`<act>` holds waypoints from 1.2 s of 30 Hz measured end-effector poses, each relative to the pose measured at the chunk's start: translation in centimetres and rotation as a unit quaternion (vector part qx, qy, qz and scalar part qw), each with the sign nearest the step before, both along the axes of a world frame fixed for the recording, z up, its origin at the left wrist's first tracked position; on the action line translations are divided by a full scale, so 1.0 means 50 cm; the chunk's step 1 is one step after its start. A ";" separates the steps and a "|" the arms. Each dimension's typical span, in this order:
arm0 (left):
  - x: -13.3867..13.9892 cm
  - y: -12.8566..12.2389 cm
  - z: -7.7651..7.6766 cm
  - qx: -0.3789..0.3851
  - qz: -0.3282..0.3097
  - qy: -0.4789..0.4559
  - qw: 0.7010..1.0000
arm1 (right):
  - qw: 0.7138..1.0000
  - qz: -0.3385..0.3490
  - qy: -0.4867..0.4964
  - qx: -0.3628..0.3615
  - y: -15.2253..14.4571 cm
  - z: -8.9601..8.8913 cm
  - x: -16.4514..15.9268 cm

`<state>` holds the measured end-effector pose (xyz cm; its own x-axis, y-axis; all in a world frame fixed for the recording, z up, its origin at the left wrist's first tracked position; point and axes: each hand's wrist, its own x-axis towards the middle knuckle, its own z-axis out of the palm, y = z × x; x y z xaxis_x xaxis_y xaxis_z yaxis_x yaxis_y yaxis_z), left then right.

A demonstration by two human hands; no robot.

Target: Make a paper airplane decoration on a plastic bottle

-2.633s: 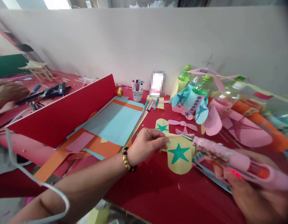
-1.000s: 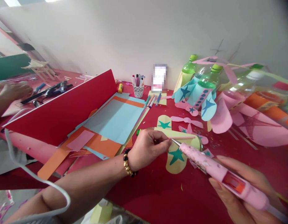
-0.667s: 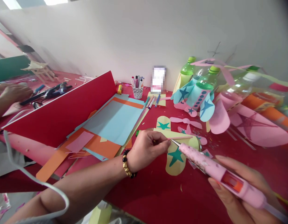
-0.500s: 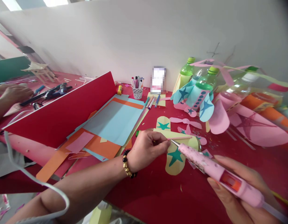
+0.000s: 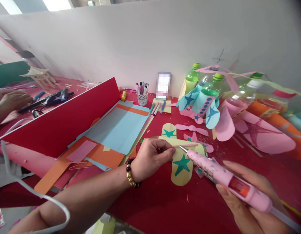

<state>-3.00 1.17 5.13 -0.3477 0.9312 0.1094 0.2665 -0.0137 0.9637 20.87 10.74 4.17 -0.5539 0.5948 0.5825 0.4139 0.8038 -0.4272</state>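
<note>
My left hand (image 5: 152, 159) pinches one end of a thin pink strip (image 5: 192, 145) that lies along a bottle on its side, wrapped in pale yellow paper (image 5: 168, 140). The bottle's green cap (image 5: 142, 140) peeks out left of my hand. Yellow paper wings with teal stars (image 5: 181, 177) stick out on both sides of the wrap. Held in my right hand (image 5: 252, 191) is a pink pen-shaped hot glue gun (image 5: 213, 170). Its metal tip is over the strip, just right of my left fingertips; whether it touches cannot be made out.
Finished bottle planes (image 5: 211, 97) crowd the back right. Coloured paper sheets (image 5: 118, 126) lie left of centre beside a red divider (image 5: 62, 123). A cup of markers (image 5: 142, 98) and a phone (image 5: 163, 85) stand by the wall. Another person's hands (image 5: 12, 100) are at far left.
The glue gun tip has shifted slightly right, away from my left fingertips, along the strip. Both hands keep their grips. The whole view has moved a little.
</note>
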 end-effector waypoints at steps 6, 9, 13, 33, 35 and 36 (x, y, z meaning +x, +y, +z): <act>0.001 0.000 0.004 -0.003 0.006 0.009 1.000 | 1.000 0.009 0.005 0.017 0.005 -0.002 0.002; 0.001 0.000 0.005 0.001 0.003 0.009 1.000 | 1.000 0.007 0.003 0.025 0.005 0.000 0.002; 0.000 0.000 0.006 0.011 0.003 0.003 1.000 | 0.999 0.016 -0.011 0.035 0.005 0.002 0.003; -0.004 0.002 -0.004 0.014 0.009 -0.064 0.998 | 0.998 0.009 -0.028 0.050 0.009 0.015 0.002; -0.003 0.001 -0.003 0.014 0.010 -0.070 0.997 | 0.999 0.005 -0.025 0.044 0.010 0.015 0.002; -0.002 0.001 -0.002 0.015 0.012 -0.073 0.997 | 0.999 0.004 -0.022 0.043 0.011 0.015 0.003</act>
<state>-3.11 1.21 5.05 -0.3836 0.9198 0.0829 0.1230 -0.0381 0.9917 21.00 11.28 4.93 -0.5852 0.5386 0.6062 0.4239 0.8405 -0.3376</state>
